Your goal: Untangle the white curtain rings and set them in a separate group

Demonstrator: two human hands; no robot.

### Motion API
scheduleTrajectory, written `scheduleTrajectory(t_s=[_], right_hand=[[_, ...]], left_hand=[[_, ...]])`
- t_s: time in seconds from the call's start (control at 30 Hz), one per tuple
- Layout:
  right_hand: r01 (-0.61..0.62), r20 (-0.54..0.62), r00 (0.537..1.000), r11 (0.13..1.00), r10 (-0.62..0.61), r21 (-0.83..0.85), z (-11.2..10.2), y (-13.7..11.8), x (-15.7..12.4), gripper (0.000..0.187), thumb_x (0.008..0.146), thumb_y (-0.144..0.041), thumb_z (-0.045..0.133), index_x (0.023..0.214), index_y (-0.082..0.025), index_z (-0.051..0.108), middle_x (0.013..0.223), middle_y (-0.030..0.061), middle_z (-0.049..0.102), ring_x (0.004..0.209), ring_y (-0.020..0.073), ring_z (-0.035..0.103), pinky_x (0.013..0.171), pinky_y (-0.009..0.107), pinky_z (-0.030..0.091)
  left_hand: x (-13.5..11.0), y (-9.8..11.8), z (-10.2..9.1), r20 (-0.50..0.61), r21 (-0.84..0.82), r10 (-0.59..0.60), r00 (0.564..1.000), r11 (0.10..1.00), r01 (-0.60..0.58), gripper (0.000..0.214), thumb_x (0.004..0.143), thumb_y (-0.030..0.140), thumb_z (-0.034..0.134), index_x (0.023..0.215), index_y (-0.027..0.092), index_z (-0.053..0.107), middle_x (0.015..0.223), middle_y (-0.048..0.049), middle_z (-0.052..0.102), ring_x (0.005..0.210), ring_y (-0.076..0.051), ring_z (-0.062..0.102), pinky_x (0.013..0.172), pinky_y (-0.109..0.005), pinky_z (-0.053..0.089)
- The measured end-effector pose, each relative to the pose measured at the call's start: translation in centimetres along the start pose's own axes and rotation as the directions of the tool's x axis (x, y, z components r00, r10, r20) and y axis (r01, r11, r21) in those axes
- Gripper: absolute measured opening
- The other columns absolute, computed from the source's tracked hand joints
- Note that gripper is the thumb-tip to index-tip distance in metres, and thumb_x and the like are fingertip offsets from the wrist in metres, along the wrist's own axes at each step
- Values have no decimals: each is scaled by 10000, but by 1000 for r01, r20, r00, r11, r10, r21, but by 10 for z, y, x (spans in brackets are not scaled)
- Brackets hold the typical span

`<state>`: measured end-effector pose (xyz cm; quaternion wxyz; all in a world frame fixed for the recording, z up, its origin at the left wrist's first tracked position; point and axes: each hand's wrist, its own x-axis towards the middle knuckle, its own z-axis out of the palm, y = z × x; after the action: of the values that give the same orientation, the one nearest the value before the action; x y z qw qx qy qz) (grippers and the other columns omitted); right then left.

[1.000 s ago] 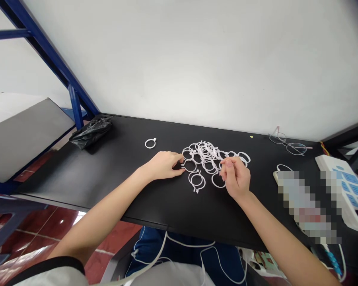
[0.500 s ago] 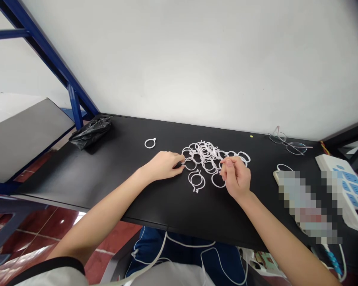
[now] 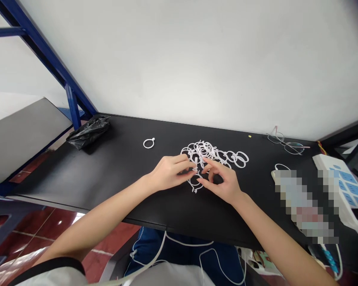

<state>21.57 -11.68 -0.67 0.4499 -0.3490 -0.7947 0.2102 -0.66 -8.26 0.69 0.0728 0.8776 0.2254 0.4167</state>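
A pile of white plastic curtain rings (image 3: 207, 149), each with a small eyelet, lies on the black table. My left hand (image 3: 174, 171) is at the near left side of the pile, thumb and fingers pinched on a small white part of a curtain ring (image 3: 195, 162); the rest of it is hard to make out. Opposite it, my right hand (image 3: 222, 178) is open, with thumb and forefinger apart and their tips close to the left fingertips. Two overlapping rings (image 3: 196, 186) lie just below and between the hands, partly covered. One single ring (image 3: 148, 143) sits apart, to the left.
At the table's left end lies a crumpled black plastic bag (image 3: 88, 133). Eyeglasses (image 3: 288, 143) rest near the wall at the right. A blurred-out phone-like object (image 3: 304, 206) and a white power strip (image 3: 340, 186) occupy the right side. A white cable (image 3: 162, 250) hangs at the front edge.
My right hand has moved left, from the pile's right side to beside my left hand, and its fingers have spread. My left hand has shifted slightly right and now pinches a white part.
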Motion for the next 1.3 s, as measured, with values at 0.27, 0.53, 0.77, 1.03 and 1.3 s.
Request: scheduleTrajectory(t_s=[0.27,0.53,0.77,1.03,1.3], right_hand=[[128,-50,991,992,-127,2,12,-6,2,325,881,-124,631,1174,-264,646,860,22,661,570,102,587,517,239,538],[94,-175,978,991,-110,-98,9,-13,6,144,853,-157,671,970,-230,716,701,3,669,504,110,569,465,250,502],[49,-207,977,997,-60,-55,8,-17,5,139,868,-189,652,988,-231,710,734,15,715,545,130,627,473,254,526],[-4,-206,979,1000,6,11,7,-16,1,160,900,-164,602,1044,-224,640,885,48,758,651,144,705,584,258,589],[-1,-222,975,998,-12,-61,3,-10,0,275,939,-179,531,1171,-230,670,882,51,746,595,143,674,595,296,578]], left_hand=[[0,8,8,-62,86,194,979,978,-188,75,917,227,610,964,168,612,753,5,648,592,-77,597,531,-191,451],[-1,9,7,22,-16,48,999,999,-48,240,893,376,626,1017,174,590,921,-56,665,759,-124,655,614,-220,530],[-1,10,11,271,-437,-286,919,814,382,453,824,338,712,1223,200,547,1275,-131,597,1143,-226,605,711,-262,588],[4,13,8,358,-548,-370,857,659,514,467,805,296,739,1228,159,596,1153,-116,659,995,-192,651,681,-246,588],[4,4,6,277,-654,-489,827,535,535,443,741,315,798,1131,171,647,1045,-81,605,912,-165,598,613,-216,560]])
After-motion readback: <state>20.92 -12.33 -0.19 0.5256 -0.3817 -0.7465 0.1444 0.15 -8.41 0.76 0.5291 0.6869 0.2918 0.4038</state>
